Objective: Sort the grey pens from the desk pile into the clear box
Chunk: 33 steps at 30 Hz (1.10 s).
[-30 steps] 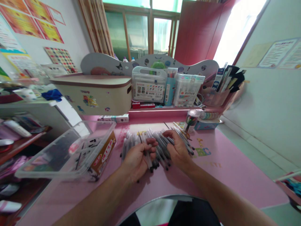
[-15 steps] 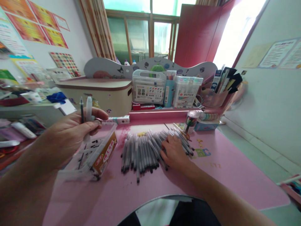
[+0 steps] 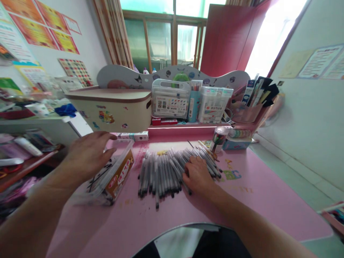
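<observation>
A spread of several grey pens with black caps (image 3: pixel 161 172) lies on the pink desk mat (image 3: pixel 242 215). My right hand (image 3: pixel 197 173) rests on the right part of the spread, its fingers curled down over the pens. My left hand (image 3: pixel 88 154) hovers over a clear plastic box (image 3: pixel 113 175) to the left, palm down, fingers stretched forward with nothing visible in them. A few pens lie inside the box. An orange label shows on the box's near side.
A cream storage bin (image 3: pixel 113 107) stands behind the box. Marker sets (image 3: pixel 169 98) and a stationery organiser (image 3: pixel 249 104) line the pink back shelf. A small round jar (image 3: pixel 219 138) and tape rolls sit right of the pens. Cluttered shelves are at left.
My left hand left the pen spread, lifted two pens over the clear box, and now hangs lower above the box without them. My right hand stayed on the pens.
</observation>
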Tool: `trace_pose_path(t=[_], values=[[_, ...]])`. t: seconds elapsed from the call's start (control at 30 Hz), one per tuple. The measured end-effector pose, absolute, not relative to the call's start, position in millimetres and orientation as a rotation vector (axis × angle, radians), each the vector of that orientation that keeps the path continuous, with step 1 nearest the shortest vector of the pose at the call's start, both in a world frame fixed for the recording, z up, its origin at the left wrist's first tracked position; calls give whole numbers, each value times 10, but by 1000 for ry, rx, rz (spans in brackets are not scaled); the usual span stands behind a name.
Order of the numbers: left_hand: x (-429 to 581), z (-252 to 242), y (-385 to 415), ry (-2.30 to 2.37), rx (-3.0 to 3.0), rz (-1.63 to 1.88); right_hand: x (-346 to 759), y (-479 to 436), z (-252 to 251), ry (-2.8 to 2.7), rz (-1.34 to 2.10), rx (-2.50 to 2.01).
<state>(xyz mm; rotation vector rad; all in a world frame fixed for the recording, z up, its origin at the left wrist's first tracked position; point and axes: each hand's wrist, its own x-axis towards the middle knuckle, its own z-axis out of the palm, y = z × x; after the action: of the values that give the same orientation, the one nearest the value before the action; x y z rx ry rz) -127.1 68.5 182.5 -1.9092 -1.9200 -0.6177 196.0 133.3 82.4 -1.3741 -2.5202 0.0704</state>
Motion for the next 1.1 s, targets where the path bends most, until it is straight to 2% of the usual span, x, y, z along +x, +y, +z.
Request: trace_pose_path(t=[0.03,0.17,0.27,0.43,0.5,0.6,0.73,0.83,0.93,1.1], values=[[-1131,1852,669,-1868,-1933,-554,1957,1344,818,-2491,92,-1384],[-463,1809,623,-1576,-2126,-652,1955,1381,816,-2355,196,-1345],[-31,1606,654,-1384,-2437,-511,1965,1400,822,-2265,341,-1177],[263,1320,838,-1313,-2585,-269,2012,1435,854,-2123,862,-870],[266,1269,906,-1373,-2624,-283,2040,1451,882,-2043,1102,-783],[269,1217,954,-1613,-2691,-673,2065,1454,906,-1870,1227,-679],[357,1154,935,-2115,-2662,-1596,2023,1381,860,-1780,1207,-620],[422,1109,891,-2239,-2534,-2062,1972,1307,825,-1876,1263,-588],[439,1070,844,-2205,-2401,-2229,1954,1273,845,-2006,1162,-664],[429,1023,799,-2186,-2296,-2218,1954,1268,912,-2196,1038,-797]])
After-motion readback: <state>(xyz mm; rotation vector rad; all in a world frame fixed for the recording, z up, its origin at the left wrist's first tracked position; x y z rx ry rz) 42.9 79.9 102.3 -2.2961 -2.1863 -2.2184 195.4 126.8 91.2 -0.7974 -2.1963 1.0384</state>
